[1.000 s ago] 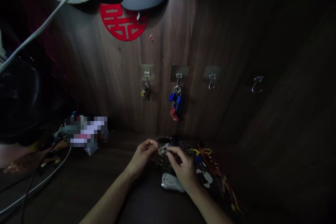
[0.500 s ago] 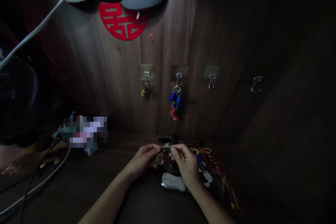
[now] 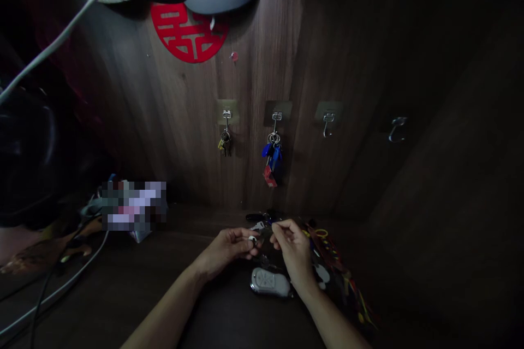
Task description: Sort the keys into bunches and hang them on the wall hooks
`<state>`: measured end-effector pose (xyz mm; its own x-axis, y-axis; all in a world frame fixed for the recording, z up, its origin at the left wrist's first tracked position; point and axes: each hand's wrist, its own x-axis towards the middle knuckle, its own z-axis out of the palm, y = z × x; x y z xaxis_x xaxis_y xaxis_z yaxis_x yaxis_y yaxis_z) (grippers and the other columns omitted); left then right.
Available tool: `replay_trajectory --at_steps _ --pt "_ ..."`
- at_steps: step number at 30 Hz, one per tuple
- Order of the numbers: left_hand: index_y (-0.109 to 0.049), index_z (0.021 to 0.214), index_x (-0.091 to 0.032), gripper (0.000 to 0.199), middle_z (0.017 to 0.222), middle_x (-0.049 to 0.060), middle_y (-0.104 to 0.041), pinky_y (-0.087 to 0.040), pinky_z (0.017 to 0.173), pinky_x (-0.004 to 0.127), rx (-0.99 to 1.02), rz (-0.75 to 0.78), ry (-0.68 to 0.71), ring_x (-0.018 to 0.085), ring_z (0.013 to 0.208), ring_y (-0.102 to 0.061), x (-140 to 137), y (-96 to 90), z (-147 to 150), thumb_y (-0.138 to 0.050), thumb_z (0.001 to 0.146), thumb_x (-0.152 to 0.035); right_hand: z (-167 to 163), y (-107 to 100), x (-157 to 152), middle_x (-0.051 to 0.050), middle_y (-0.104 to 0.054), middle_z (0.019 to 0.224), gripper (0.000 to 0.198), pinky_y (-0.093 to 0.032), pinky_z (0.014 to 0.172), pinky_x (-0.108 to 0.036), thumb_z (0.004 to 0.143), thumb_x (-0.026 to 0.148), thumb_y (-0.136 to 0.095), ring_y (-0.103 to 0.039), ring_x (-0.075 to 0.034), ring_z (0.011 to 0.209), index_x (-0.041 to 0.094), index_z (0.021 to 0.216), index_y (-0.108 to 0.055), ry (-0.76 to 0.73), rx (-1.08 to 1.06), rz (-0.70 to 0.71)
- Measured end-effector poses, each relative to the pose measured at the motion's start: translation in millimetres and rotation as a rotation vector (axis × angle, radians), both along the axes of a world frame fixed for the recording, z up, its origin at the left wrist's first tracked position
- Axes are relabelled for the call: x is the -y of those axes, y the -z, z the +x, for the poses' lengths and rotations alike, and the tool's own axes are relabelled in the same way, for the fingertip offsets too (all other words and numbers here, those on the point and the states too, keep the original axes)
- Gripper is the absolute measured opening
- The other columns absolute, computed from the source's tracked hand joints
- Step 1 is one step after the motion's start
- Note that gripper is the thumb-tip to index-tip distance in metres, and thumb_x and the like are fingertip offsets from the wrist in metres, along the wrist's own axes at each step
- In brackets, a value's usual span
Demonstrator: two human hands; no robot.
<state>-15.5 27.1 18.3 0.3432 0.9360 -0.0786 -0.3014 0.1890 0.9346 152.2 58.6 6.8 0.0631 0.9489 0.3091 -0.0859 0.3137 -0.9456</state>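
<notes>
Near the bottom middle of the frame, two hands are busy over a small heap on the dark table (image 3: 233, 319). The left hand (image 3: 227, 248) has its thumb and fingers pinched on a small shiny thing (image 3: 252, 239). It may be a ring or part of a key, but it is too small to tell. The right hand (image 3: 292, 245) is just beside it, with thumb and first finger close together. I cannot tell if they hold anything. A silver key (image 3: 257, 226) shows just above the left fingers.

Four hooks run across the middle of the frame. The first has a bunch of keys (image 3: 225, 144) on it, and the second has keys with blue tags (image 3: 272, 151) and a red tag (image 3: 269, 175). So two look done. The third hook (image 3: 327, 125) and the fourth hook (image 3: 397, 130) have no keys. Below the hands lies a white remote (image 3: 269, 282), and colorful cords (image 3: 355, 292) lie at lower right, so loose things are left.
</notes>
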Motion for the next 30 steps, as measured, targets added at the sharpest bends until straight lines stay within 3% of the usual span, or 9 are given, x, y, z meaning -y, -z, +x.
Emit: replay_trajectory --at_steps 6,10,15,21,30 --pt "-0.068 0.085 -0.011 0.032 0.079 0.005 -0.066 -0.046 0.067 0.024 0.008 -0.009 -0.041 0.010 0.066 -0.057 -0.9 1.1 -0.2 -0.077 0.066 -0.034 0.0 4.5 -2.3 0.003 -0.057 0.051 0.030 -0.040 0.043 -0.020 0.071 0.047 -0.065 -0.050 -0.011 0.045 0.019 0.070 -0.055 -0.034 -0.007 -0.039" --pt "-0.069 0.082 -0.011 0.029 0.076 0.004 -0.065 -0.046 0.067 0.023 0.033 0.007 -0.085 0.010 0.067 -0.057 -1.1 -0.5 1.0 -0.077 0.066 -0.033 -0.7 5.5 -1.6 0.002 -0.057 0.056 0.027 -0.041 0.045 -0.021 0.076 0.046 -0.060 -0.052 -0.011 0.047 0.019 0.074 -0.056 -0.052 0.057 0.021" --pt "-0.070 0.083 -0.012 0.027 0.074 0.002 -0.066 -0.046 0.065 0.022 0.065 0.016 -0.164 0.009 0.065 -0.057 -1.6 -1.6 0.7 -0.078 0.065 -0.030 1.6 3.8 4.1 -0.002 -0.061 0.072 0.018 -0.043 0.053 -0.023 0.084 0.035 -0.051 -0.055 -0.014 0.061 0.020 0.083 -0.060 0.031 0.328 0.241" --pt "-0.069 0.084 -0.012 0.027 0.072 0.001 -0.066 -0.048 0.070 0.023 0.119 0.011 -0.215 0.010 0.065 -0.059 -3.4 0.7 -1.1 -0.079 0.065 -0.027 -2.6 -0.4 12.8 -0.003 -0.060 0.083 0.006 -0.047 0.068 -0.028 0.081 0.021 -0.058 -0.057 -0.017 0.077 0.023 0.085 -0.061 -0.019 0.576 0.609" --pt "-0.070 0.083 -0.011 0.026 0.071 0.004 -0.067 -0.049 0.066 0.023 0.104 0.001 -0.179 0.012 0.065 -0.061 -3.9 1.7 -0.3 -0.075 0.068 -0.032 -3.3 0.6 12.2 -0.003 -0.057 0.079 0.009 -0.046 0.070 -0.029 0.084 0.014 -0.052 -0.055 -0.017 0.077 0.021 0.080 -0.057 0.026 0.607 0.690"
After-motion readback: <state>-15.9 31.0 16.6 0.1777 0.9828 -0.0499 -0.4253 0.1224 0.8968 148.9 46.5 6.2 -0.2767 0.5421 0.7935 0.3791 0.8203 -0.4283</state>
